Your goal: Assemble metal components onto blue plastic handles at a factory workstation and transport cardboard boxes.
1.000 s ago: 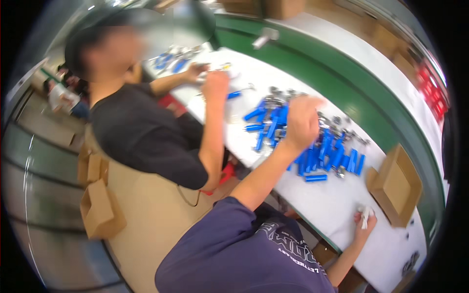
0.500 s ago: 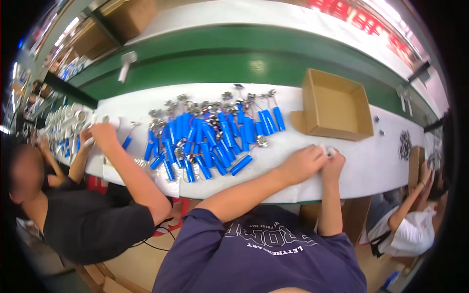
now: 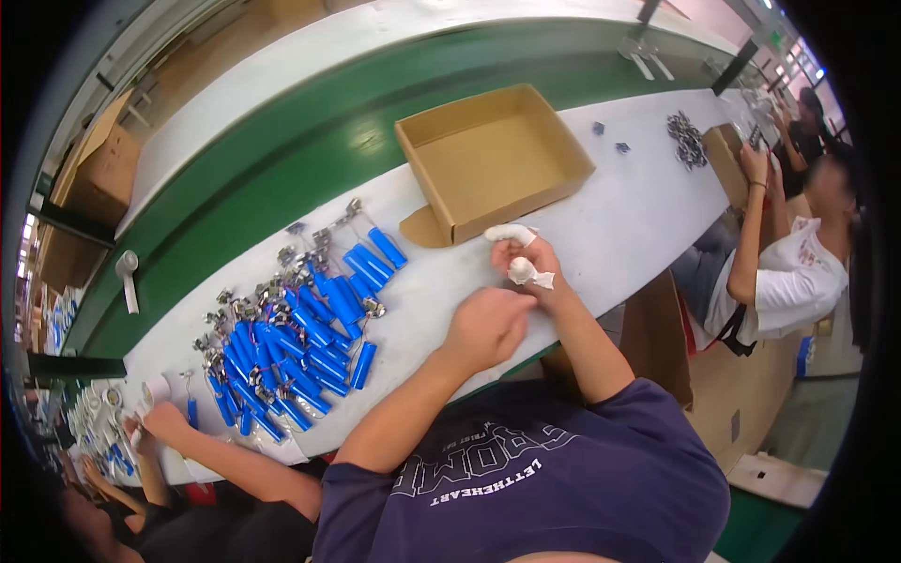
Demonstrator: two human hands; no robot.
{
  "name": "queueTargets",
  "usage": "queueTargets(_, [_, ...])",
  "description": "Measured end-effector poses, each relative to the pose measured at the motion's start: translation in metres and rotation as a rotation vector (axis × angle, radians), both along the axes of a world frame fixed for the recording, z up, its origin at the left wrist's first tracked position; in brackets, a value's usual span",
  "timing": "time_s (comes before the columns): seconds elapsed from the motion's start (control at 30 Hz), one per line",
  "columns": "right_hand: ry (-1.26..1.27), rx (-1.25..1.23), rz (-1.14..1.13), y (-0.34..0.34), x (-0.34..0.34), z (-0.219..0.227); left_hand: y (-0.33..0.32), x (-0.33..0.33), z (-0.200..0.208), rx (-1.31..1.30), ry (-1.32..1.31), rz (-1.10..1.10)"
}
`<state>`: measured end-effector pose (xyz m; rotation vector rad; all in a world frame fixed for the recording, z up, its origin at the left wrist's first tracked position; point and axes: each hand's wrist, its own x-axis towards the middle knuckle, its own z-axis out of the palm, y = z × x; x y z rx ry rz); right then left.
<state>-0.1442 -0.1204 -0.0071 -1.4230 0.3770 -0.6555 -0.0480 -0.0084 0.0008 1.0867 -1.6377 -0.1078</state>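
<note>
My right hand [image 3: 549,267] is raised over the white table, its fingers bent and apart, with nothing visible in its palm. A white wrap [image 3: 511,233] covers its index finger. Another white wrap [image 3: 526,272] sits around the thumb, with a loose, crumpled edge. My left hand [image 3: 488,328] is closed, its fingertips against the base of the right thumb, just below that edge. Whatever its fingers pinch is hidden. Left of my hands lies a pile of blue cylindrical battery cells [image 3: 291,352] with wires and small circuit boards attached.
An open cardboard box [image 3: 497,155] stands beyond my hands. Small dark metallic parts [image 3: 687,141] are heaped on the table at the right. A co-worker in black [image 3: 239,511] works at the left, another in white [image 3: 793,267] at the right. A white roll [image 3: 127,267] hangs by the green panel.
The view has turned to the right, so the pile and box appear further left. My hands, earlier together at a white piece, now show white wraps on the right index finger and thumb.
</note>
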Motion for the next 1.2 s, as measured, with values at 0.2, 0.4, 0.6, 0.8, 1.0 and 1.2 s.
queueTargets(0.2, [-0.090, 0.164, 0.312, 0.011, 0.002, 0.010, -0.006, 0.005, 0.002, 0.148, 0.288, 0.105])
queueTargets(0.4, [-0.167, 0.088, 0.185, 0.011, 0.003, 0.001, -0.006, 0.007, 0.011, 0.015, -0.244, 0.155])
queueTargets(0.6, [-0.284, 0.216, 0.062, 0.007, -0.004, 0.001, -0.007, -0.012, 0.011, 0.010, -0.430, 0.197])
queueTargets(0.8, [-0.015, -0.115, -0.380, 0.011, -0.008, 0.009, -0.004, -0.016, 0.006, 0.033, -0.428, 0.212])
queueTargets(1.0, [-0.175, -0.241, -0.665, 0.024, -0.015, -0.004, 0.002, -0.001, 0.010, -0.099, -0.315, -0.019])
queueTargets(1.2, [0.207, -0.654, -0.951, -0.087, -0.059, 0.015, 0.002, 0.006, 0.003, 0.036, -0.180, -0.069])
